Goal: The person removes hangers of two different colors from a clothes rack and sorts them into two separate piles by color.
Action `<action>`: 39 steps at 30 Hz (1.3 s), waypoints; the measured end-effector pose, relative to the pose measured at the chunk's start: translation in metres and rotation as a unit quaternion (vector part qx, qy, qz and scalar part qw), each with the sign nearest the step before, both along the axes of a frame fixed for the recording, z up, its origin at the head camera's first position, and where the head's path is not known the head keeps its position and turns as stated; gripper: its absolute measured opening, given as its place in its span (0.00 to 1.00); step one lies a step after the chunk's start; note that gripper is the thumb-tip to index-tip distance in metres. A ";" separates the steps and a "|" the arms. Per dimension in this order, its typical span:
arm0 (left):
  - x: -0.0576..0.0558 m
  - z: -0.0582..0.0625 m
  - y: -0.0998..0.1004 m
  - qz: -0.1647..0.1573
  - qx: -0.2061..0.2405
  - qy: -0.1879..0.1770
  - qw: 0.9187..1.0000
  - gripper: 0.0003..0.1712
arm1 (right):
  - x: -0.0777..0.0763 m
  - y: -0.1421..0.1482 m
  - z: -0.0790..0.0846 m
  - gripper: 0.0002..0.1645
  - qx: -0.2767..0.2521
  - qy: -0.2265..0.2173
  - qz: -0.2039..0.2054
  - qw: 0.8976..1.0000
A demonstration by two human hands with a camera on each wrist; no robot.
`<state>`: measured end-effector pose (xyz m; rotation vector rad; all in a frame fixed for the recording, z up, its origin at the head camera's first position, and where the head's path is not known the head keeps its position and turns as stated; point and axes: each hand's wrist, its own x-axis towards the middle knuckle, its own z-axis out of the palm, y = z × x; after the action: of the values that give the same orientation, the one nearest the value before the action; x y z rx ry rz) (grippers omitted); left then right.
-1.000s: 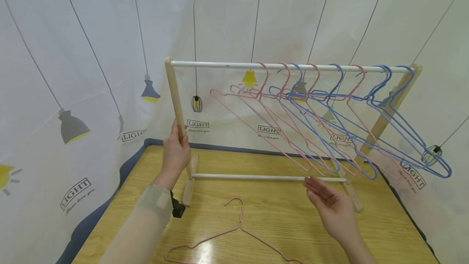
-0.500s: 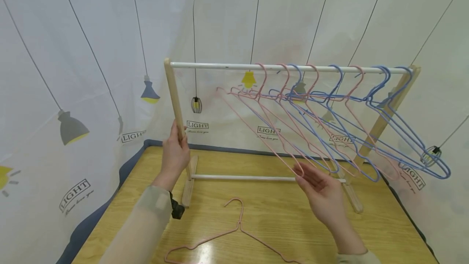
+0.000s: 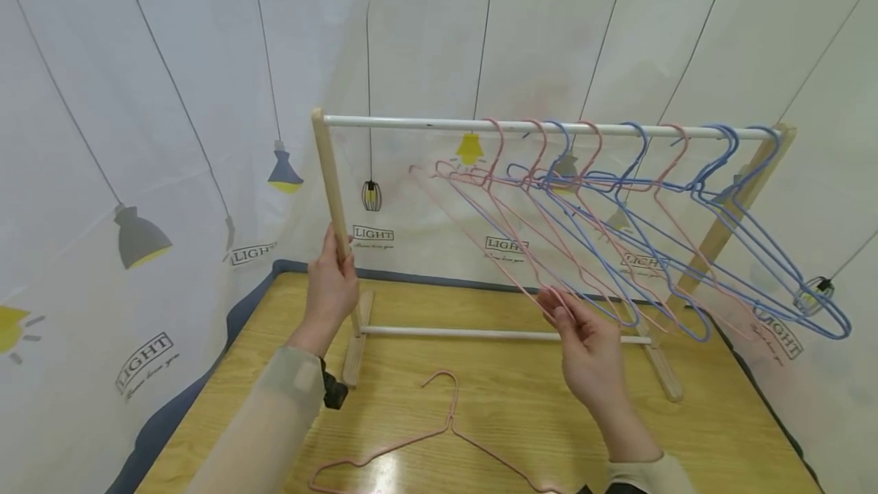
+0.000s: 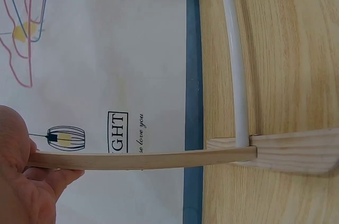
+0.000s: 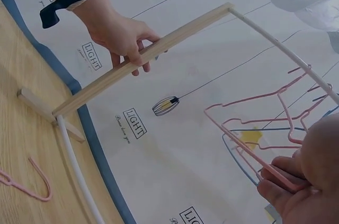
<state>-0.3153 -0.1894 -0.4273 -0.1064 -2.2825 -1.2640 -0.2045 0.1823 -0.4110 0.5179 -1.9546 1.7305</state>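
My left hand [image 3: 329, 288] grips the left wooden post [image 3: 329, 174] of a small clothes rack, about midway up, as the left wrist view also shows. With thumb and fingers my right hand [image 3: 595, 357] pinches the near lower corner of the leftmost pink clothes hanger [image 5: 241, 100]. That hanger's hook [image 3: 502, 145] still sits over the white top rail [image 3: 411, 124]. Flat on the table in front of the rack lies another pink clothes hanger [image 3: 450, 419], its hook toward the rack and its lower part cut off by the frame edge.
Several pink and blue hangers [image 3: 645, 158] hang bunched along the rail's right half, their wires overlapping. A white lower bar [image 3: 453, 332] joins the rack's wooden feet [image 3: 353, 360] on the wooden table [image 3: 274, 349]. Close behind stands a pale backdrop [image 3: 411, 29] printed with lamps.
My right hand has moved left and slightly up to the leftmost hanging hanger, and its fingers have closed on the corner. The hanger's corner has swung a little; my left hand stays on the post.
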 end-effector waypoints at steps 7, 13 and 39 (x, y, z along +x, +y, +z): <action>0.000 0.000 0.002 0.002 -0.004 -0.004 1.000 0.35 | 0.004 -0.005 0.008 0.18 -0.087 0.030 -0.023 0.995; 0.001 0.000 0.002 0.000 -0.008 -0.003 1.000 0.34 | 0.010 -0.004 0.016 0.18 -0.117 0.009 -0.027 0.993; 0.001 0.000 0.001 0.003 -0.010 0.003 1.000 0.35 | 0.025 0.012 0.036 0.19 -0.146 0.033 -0.028 0.988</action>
<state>-0.3146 -0.1887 -0.4272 -0.1106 -2.2880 -1.2369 -0.1792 0.1940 -0.3749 0.4054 -1.6164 1.8965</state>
